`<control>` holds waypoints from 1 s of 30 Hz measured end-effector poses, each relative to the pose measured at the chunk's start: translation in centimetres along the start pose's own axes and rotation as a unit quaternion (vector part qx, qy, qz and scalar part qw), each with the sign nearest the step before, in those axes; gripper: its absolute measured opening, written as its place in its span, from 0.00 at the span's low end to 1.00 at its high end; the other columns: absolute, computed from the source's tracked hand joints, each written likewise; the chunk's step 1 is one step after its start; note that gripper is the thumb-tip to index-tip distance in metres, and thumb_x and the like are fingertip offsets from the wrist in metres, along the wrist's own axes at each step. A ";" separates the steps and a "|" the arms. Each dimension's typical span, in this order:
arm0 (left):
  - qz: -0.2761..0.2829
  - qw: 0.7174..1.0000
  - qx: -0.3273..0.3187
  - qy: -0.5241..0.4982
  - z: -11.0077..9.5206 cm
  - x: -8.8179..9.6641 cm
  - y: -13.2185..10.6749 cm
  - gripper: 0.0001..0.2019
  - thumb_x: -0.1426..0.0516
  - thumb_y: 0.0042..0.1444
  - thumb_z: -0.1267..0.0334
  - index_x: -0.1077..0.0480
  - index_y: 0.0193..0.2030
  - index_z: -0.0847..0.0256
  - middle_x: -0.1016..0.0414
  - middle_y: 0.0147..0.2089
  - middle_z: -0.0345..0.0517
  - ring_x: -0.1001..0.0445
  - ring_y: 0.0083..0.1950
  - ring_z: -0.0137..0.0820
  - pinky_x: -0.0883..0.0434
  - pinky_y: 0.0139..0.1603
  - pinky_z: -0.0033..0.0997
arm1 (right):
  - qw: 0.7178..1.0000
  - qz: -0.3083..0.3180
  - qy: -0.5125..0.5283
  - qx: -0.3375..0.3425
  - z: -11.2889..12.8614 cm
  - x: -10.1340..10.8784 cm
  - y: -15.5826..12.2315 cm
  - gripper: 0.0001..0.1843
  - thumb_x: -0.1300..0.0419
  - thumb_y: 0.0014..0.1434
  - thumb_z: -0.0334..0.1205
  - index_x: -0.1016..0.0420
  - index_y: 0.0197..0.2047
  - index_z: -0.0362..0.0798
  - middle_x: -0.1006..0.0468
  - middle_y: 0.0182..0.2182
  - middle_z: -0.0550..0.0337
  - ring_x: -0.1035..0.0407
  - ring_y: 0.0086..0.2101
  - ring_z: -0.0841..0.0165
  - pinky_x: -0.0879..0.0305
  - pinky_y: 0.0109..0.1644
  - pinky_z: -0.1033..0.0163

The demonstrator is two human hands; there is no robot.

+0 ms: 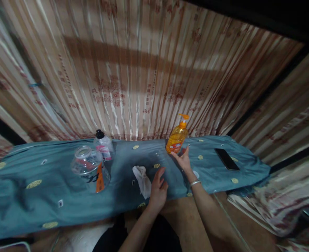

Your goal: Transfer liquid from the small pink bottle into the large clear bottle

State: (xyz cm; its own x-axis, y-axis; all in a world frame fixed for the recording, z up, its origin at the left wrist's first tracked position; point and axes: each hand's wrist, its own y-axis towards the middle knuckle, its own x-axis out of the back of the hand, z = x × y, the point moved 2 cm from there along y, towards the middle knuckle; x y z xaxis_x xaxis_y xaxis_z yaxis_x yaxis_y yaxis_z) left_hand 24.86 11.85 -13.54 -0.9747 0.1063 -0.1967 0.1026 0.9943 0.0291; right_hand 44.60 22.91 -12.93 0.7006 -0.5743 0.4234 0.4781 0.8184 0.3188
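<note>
An orange pump bottle (177, 138) with clear orange liquid stands near the back edge of the cloth-covered surface, in front of the curtain. My right hand (183, 162), with a bracelet at the wrist, is at its lower end. Thumb and fingers are spread on either side of the bottle's base; whether they press on it I cannot tell. My left hand (158, 190) hovers over the front edge with loosely bent fingers apart and nothing in them. Just left of it lies a crumpled white tissue (143, 180).
To the left stand a clear plastic jar (87, 168) with an orange label and a clear bottle (103, 145) with a black cap. A black phone (226, 159) lies at the right. The blue-green cloth (73, 210) covers the surface; a patterned curtain (133, 70) hangs behind.
</note>
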 end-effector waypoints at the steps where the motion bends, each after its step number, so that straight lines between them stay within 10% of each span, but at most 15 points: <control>1: -0.004 1.000 -0.003 0.003 -0.3 0.5 -0.2 0.22 0.39 0.63 0.55 0.31 0.62 0.58 0.33 0.68 0.54 0.32 0.67 0.47 0.33 0.65 0.61 | 0.999 -0.014 0.010 -0.031 -0.3 0.1 -1.4 0.63 0.34 0.45 0.68 0.52 0.71 0.38 0.30 0.62 0.32 0.34 0.63 0.47 0.36 0.65 0.41; 10: -0.061 0.997 -0.025 0.031 -2.7 5.0 -2.7 0.19 0.40 0.64 0.55 0.30 0.59 0.59 0.28 0.62 0.53 0.26 0.59 0.42 0.26 0.58 0.54 | 0.976 0.199 0.045 0.079 3.7 -3.2 -12.0 0.38 0.36 0.54 0.61 0.30 0.62 0.49 0.24 0.60 0.44 0.32 0.62 0.49 0.38 0.67 0.39; 19: -0.136 0.988 -0.060 0.041 -5.4 12.6 -6.1 0.21 0.40 0.63 0.54 0.31 0.60 0.59 0.28 0.61 0.53 0.25 0.58 0.42 0.26 0.57 0.54 | 0.936 0.318 -0.042 0.148 11.5 -5.6 -12.3 0.31 0.32 0.52 0.42 0.27 0.59 0.46 0.25 0.61 0.42 0.32 0.63 0.51 0.40 0.69 0.42; 30: -0.188 0.981 -0.014 0.040 -3.5 20.5 -8.9 0.19 0.39 0.63 0.55 0.30 0.58 0.60 0.26 0.60 0.52 0.25 0.57 0.41 0.25 0.56 0.52 | 0.907 0.384 -0.140 0.103 12.0 -5.9 -14.2 0.43 0.28 0.49 0.48 0.32 0.66 0.46 0.32 0.67 0.42 0.40 0.67 0.51 0.44 0.69 0.49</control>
State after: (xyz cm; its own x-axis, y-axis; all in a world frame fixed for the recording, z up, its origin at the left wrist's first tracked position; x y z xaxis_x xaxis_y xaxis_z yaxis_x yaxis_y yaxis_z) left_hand 3.27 5.17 -14.43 -0.9555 -0.2693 -0.1207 -0.2709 0.9626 -0.0037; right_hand 27.36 14.43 -9.80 0.6097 0.1568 0.7769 -0.2233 0.9745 -0.0215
